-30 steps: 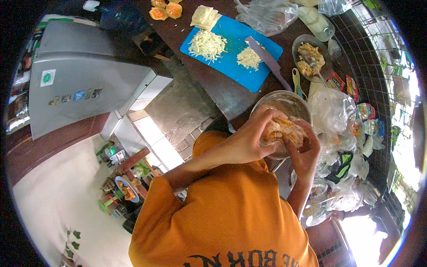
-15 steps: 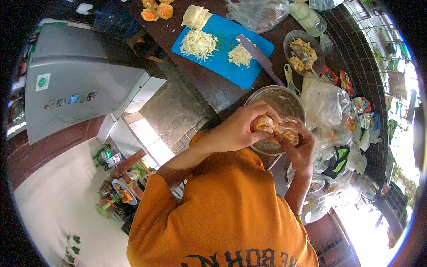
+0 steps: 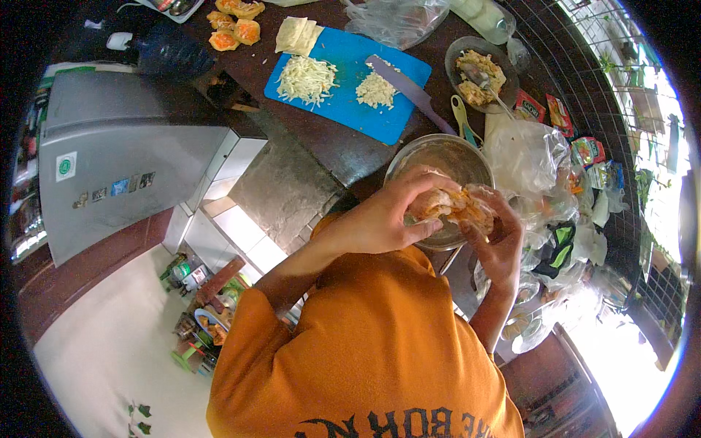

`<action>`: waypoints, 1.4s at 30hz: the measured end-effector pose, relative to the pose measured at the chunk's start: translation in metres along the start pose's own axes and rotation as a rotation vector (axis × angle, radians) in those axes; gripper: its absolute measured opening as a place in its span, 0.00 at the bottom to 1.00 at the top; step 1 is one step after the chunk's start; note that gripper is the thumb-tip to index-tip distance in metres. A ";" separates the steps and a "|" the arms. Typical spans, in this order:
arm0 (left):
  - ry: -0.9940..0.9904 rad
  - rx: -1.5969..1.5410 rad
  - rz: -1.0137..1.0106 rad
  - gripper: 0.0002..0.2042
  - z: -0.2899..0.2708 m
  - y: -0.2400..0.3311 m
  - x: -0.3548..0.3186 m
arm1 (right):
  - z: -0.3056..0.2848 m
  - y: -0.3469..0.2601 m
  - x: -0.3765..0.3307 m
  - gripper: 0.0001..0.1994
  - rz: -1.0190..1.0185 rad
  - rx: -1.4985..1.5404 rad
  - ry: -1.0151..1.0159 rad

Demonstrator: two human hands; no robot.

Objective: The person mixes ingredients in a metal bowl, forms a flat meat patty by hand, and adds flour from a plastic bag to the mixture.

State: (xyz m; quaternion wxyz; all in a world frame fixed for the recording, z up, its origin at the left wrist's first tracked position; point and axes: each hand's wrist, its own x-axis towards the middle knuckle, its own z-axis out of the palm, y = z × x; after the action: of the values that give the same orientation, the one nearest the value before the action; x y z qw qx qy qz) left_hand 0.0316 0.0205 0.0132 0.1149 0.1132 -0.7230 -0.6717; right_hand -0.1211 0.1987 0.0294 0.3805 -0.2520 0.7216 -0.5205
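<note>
Both hands grip a soft, lumpy piece of food (image 3: 458,205), pale with orange patches; it looks like raw meat, but its exact kind is unclear. My left hand (image 3: 404,207) pinches its left side, thumb below and fingers over the top. On the other side, my right hand (image 3: 499,232) is curled around the right end. Directly under them stands a round metal bowl (image 3: 410,155) with a smeared inner wall. The hands hide much of the bowl's inside.
Beyond the bowl lie a blue cutting board (image 3: 358,120) with shredded and chopped white food, and a purple knife (image 3: 409,89). A plate of mixed filling (image 3: 478,77) with a spoon is at far right. Plastic bags (image 3: 526,157) crowd the right side; filled orange-topped pieces (image 3: 234,33) sit far left.
The piece of food now appears more stretched out between my hands, with more of its orange part showing. My left fingers have shifted on it. The whole view has turned slightly.
</note>
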 end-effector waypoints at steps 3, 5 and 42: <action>0.009 0.281 0.180 0.22 0.005 -0.006 0.001 | 0.006 -0.010 0.001 0.26 -0.124 -0.303 0.028; -0.049 0.386 0.071 0.23 0.007 -0.007 0.001 | 0.011 -0.015 0.004 0.29 -0.212 -0.554 0.032; -0.469 1.027 0.232 0.12 0.023 -0.040 0.034 | 0.018 -0.020 0.007 0.26 -0.172 -0.571 0.231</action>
State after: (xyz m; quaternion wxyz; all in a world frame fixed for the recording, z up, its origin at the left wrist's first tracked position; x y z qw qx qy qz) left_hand -0.0077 0.0281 -0.0274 -0.0452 -0.0775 -0.9703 -0.2245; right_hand -0.1114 0.1767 0.0430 0.1645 -0.3479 0.8530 -0.3526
